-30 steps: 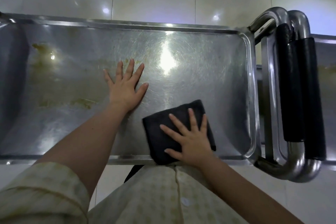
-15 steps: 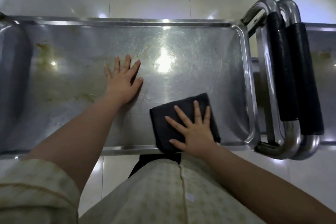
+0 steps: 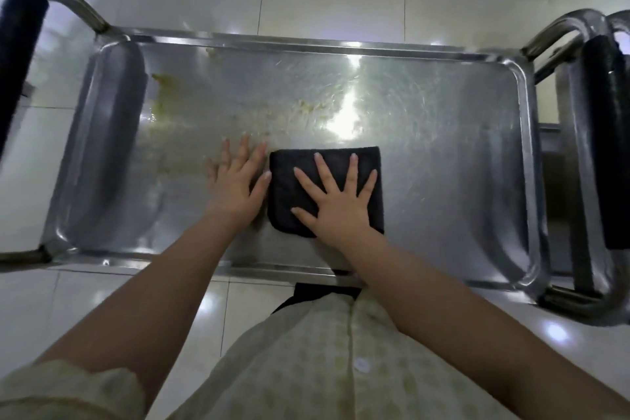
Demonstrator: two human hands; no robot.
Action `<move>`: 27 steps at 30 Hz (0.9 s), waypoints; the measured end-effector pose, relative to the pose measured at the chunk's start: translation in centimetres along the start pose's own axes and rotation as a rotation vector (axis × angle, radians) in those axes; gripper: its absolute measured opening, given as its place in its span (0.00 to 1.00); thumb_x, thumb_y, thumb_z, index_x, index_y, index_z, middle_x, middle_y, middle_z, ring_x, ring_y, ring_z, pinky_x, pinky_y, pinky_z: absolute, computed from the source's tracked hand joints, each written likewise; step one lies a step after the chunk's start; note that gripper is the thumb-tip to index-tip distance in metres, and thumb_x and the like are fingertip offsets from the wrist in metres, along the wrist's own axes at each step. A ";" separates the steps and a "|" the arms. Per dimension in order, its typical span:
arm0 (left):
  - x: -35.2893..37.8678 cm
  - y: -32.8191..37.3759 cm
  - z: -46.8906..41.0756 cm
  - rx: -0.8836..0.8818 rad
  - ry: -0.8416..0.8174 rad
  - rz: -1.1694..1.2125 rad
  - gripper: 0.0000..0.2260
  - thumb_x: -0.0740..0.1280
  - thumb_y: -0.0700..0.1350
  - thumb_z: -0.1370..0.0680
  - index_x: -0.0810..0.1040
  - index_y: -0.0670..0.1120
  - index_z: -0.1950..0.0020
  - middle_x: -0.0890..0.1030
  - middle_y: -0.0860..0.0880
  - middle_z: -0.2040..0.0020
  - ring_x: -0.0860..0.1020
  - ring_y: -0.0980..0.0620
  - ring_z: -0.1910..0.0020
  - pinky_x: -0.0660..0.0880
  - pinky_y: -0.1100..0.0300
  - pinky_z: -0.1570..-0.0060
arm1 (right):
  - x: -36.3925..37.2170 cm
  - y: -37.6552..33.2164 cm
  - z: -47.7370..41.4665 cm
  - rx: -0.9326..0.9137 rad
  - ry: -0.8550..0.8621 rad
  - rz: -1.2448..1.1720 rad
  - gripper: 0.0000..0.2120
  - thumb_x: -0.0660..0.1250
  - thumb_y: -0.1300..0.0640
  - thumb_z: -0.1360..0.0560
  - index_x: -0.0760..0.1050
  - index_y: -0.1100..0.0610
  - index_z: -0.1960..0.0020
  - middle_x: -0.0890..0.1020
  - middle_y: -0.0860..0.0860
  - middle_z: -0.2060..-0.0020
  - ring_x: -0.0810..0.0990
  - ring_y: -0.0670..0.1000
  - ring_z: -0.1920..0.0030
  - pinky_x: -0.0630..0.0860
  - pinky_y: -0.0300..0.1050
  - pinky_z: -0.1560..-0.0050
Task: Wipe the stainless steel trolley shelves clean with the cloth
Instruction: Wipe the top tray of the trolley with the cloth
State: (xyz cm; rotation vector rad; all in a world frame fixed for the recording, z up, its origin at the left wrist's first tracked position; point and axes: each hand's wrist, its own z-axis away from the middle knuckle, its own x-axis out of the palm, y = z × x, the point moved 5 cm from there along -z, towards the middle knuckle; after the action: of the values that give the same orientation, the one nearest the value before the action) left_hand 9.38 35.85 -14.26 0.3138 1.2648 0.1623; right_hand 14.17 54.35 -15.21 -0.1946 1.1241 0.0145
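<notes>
Residue [image 3: 174,160], yellowish, unwiped on left half of stainless steel trolley shelf [image 3: 443,187]; straight, splayed fingers [image 3: 353,170] of right hand [image 3: 341,204] pressing folded black cloth [image 3: 286,181].

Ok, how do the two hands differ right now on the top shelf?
The left hand lies on the bare steel of the shelf, while the right hand presses on the dark folded cloth. The left hand's fingers sit close together; the right hand's are splayed wide. The left hand is beside the yellowish residue; the right hand is on the cleaner-looking side. Both lie flat, palm down, side by side.
</notes>
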 end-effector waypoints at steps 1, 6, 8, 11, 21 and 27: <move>0.0 0.4 0.1 0.005 0.007 0.028 0.27 0.49 0.61 0.20 0.52 0.59 0.21 0.46 0.53 0.19 0.40 0.45 0.21 0.34 0.44 0.27 | -0.6 -0.3 -0.8 -0.004 0.005 -0.021 0.33 0.45 0.28 0.24 0.35 0.33 0.24 0.34 0.42 0.23 0.27 0.68 0.27 0.31 0.77 0.35; 1.6 7.6 1.0 0.223 -0.003 -0.034 0.29 0.48 0.62 0.21 0.51 0.58 0.20 0.49 0.50 0.19 0.43 0.43 0.21 0.28 0.46 0.29 | -3.0 6.0 -0.9 0.261 0.157 -0.198 0.28 0.50 0.39 0.18 0.44 0.38 0.21 0.45 0.42 0.21 0.37 0.62 0.22 0.37 0.69 0.28; 3.4 11.0 1.2 0.253 -0.054 -0.119 0.28 0.49 0.63 0.19 0.46 0.60 0.20 0.42 0.51 0.19 0.38 0.44 0.21 0.29 0.39 0.29 | -2.7 9.6 -0.8 0.394 0.126 -0.255 0.27 0.49 0.41 0.18 0.44 0.39 0.21 0.45 0.43 0.21 0.37 0.61 0.22 0.39 0.70 0.27; 5.8 12.8 1.4 0.175 -0.148 -0.212 0.30 0.45 0.69 0.21 0.37 0.64 0.22 0.31 0.55 0.23 0.32 0.42 0.23 0.28 0.29 0.34 | -1.6 11.5 -1.3 0.433 0.057 -0.258 0.26 0.44 0.40 0.18 0.42 0.38 0.22 0.42 0.43 0.21 0.34 0.60 0.23 0.34 0.67 0.27; 1.7 8.6 -11.1 0.119 -0.101 -0.265 0.32 0.43 0.73 0.24 0.36 0.67 0.24 0.36 0.56 0.20 0.33 0.39 0.23 0.36 0.24 0.35 | -0.4 11.2 -1.2 0.414 0.087 -0.058 0.30 0.34 0.34 0.24 0.32 0.37 0.24 0.36 0.44 0.22 0.33 0.62 0.24 0.35 0.69 0.28; 0.4 9.2 -16.3 0.121 -0.111 -0.280 0.31 0.43 0.72 0.24 0.37 0.67 0.23 0.36 0.55 0.20 0.34 0.38 0.23 0.36 0.24 0.35 | -0.1 11.3 -1.0 0.354 0.078 -0.028 0.30 0.37 0.32 0.23 0.31 0.36 0.24 0.35 0.43 0.22 0.29 0.65 0.26 0.32 0.73 0.31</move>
State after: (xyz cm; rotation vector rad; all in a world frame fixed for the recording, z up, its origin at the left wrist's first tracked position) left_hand -5.55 47.01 -16.06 0.2426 1.1973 -0.1692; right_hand 11.95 65.33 -17.22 0.1065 1.1826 -0.2173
